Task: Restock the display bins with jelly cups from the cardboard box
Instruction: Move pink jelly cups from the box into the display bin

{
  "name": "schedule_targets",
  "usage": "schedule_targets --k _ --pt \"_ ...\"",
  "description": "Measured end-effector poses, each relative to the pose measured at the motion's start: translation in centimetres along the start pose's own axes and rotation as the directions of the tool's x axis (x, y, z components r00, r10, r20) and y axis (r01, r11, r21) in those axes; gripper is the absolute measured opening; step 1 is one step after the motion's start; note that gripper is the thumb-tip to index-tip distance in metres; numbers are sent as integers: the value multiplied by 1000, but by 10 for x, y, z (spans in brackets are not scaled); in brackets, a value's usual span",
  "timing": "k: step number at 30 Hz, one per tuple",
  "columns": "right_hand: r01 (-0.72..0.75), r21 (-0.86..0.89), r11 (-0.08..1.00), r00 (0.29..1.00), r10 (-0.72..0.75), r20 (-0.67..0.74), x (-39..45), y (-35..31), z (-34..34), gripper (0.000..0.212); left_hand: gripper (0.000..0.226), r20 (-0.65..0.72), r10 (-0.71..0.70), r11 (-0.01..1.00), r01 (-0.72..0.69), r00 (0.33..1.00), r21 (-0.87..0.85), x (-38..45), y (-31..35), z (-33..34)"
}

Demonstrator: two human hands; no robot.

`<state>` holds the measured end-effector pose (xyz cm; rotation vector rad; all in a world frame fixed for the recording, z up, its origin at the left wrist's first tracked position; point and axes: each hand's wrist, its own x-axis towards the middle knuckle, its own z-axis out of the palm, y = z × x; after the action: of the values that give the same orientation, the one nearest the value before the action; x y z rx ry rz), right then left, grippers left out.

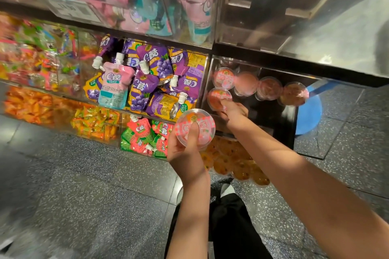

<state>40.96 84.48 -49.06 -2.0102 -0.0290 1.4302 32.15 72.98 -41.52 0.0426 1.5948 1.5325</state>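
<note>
Right hand (232, 111) pinches a pink-lidded clear plastic jelly cup (219, 99) inside the clear acrylic bin (210, 65); seat it flat beside its neighbours. Left hand (185, 149) grips a second pink cup (195, 127), thumb across its lid.

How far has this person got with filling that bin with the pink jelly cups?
Early days, it seems. Four pink cups already stand along the back of the clear bin. The right hand is setting a fifth cup in front of them, while the left hand grips the next cup. Most of the bin's floor is bare. The cardboard box is out of view.
</note>
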Motion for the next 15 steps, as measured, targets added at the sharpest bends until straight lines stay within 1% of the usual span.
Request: schedule_targets --k 1,2,5,7,9,10,12,13,14,15 --pt "-9 -10 1000 1000 9 4 0 0 1 49 55 -3 -9 1000 9 1000 9 0 0 0" --pt "-10 -25 1000 1000 10 7 0 0 0 50 55 -3 -14 1000 14 1000 18 0 0 -1" --pt "24 -83 996 1000 -23 18 3 -1 -3 48 41 12 -27 999 26 1000 47 -2 0 0" --pt "34 -154 987 998 -26 55 -1 -4 -7 61 40 22 -22 997 20 1000 74 -4 1 1" --pt "29 -190 981 993 -7 115 -7 -7 -15 73 44 23 -13 997 11 1000 79 -5 1 3" --pt "40 -190 981 991 -14 136 -12 -9 -22 72 46 25 -11 996 9 1000 84 -6 1 4" --pt "89 -129 988 984 -68 163 -29 -14 -42 51 41 42 -9 994 4 999 110 -8 1 8" --pt "124 -93 988 972 -102 211 -42 -17 -55 41 35 50 -2 993 -4 999 122 -11 1 12" --pt "159 -69 985 948 -132 290 -56 -18 -68 37 31 63 10 992 -18 998 127 -14 1 16" --pt "188 -66 980 908 -148 393 -71 -19 -82 40 31 77 15 991 -25 997 129 -16 -1 21"
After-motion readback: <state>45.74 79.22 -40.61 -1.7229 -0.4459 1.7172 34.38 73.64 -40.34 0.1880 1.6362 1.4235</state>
